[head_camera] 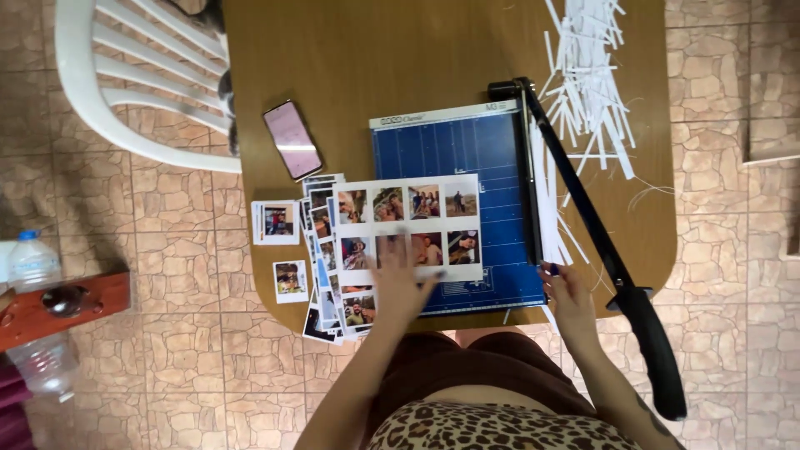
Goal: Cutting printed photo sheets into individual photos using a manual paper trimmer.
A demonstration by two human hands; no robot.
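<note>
At the centre of the frame a photo sheet (408, 227) lies across the blue cutter (467, 208) on the table (375, 58). The left hand (400, 283) lies flat and open on the sheet's lower edge, fingers spread, gripping nothing. The right hand (571, 296), lower right, rests at the cutter's near right corner beside the raised black blade arm (596, 242); its fingers look loosely curled, holding nothing I can make out. A photo stack (325, 275) lies under the sheet's left end, with two cut photos (277, 222) further left. A phone (292, 139) sits above them. White paper strips (587, 75) pile at upper right.
</note>
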